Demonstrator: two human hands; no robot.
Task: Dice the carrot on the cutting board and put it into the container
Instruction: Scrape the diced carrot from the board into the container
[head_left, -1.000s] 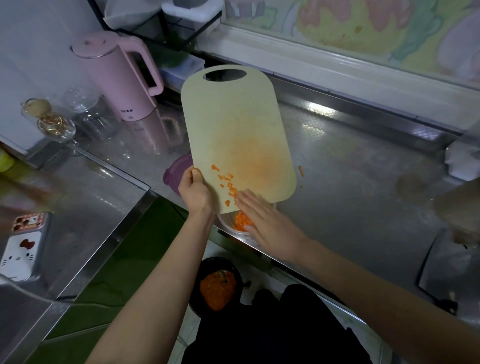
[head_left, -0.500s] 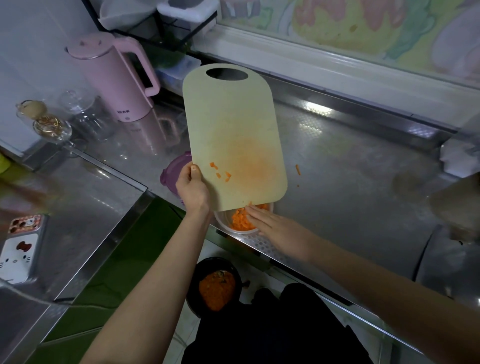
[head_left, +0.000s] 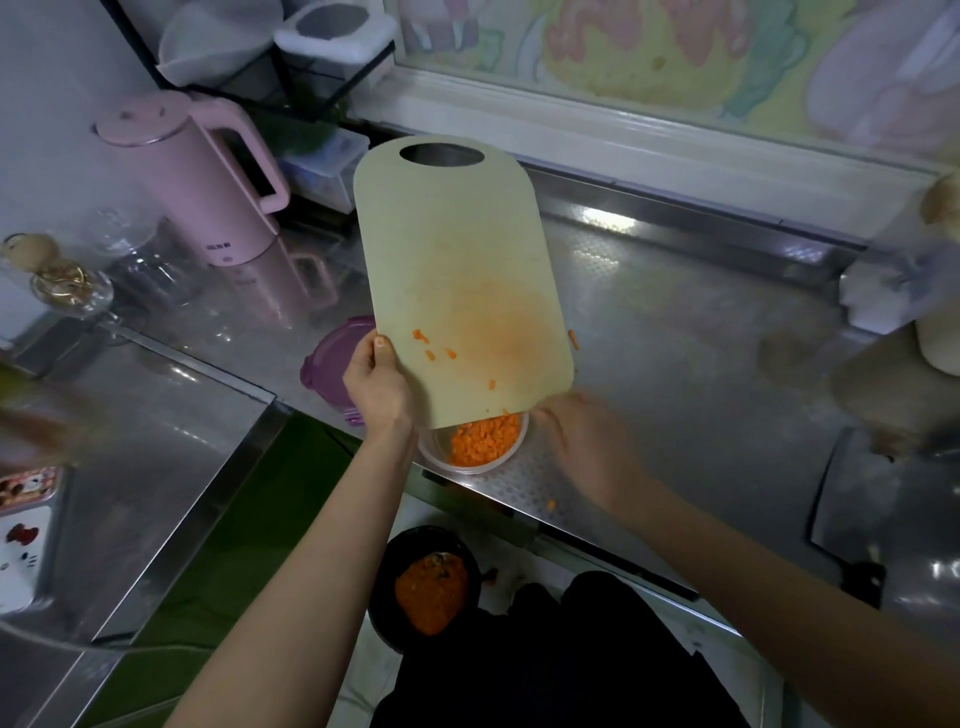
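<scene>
Most of the diced carrot (head_left: 480, 436) is where? asks one.

In the clear round container (head_left: 501, 464), says the other, at the near edge of the metal surface (head_left: 675, 374). A few bits lie on the cutting board (head_left: 452, 249), in its orange-stained lower part.

And the board itself?

Held at a slant, handle hole at the far end. Its near edge is over the container and hides the far side of the rim.

What holds it?

The left hand (head_left: 376, 387) grips its left edge, thumb on top, fingers out of sight underneath.

And the right hand (head_left: 584, 441)?

Just right of the container, below the board's near corner. It is blurred. The fingers look loosely stretched toward the rim, with nothing in them. Whether they touch the container I cannot tell.

Any carrot outside?

One stray piece (head_left: 573, 339) lies on the surface just beside the board's right edge, and another piece (head_left: 551, 504) near the surface's front edge.

What else?

A purple lid (head_left: 327, 364) behind the left hand, a pink kettle (head_left: 208, 182) at the far left, and a black bowl (head_left: 382, 582) of orange matter below the surface's edge.
</scene>
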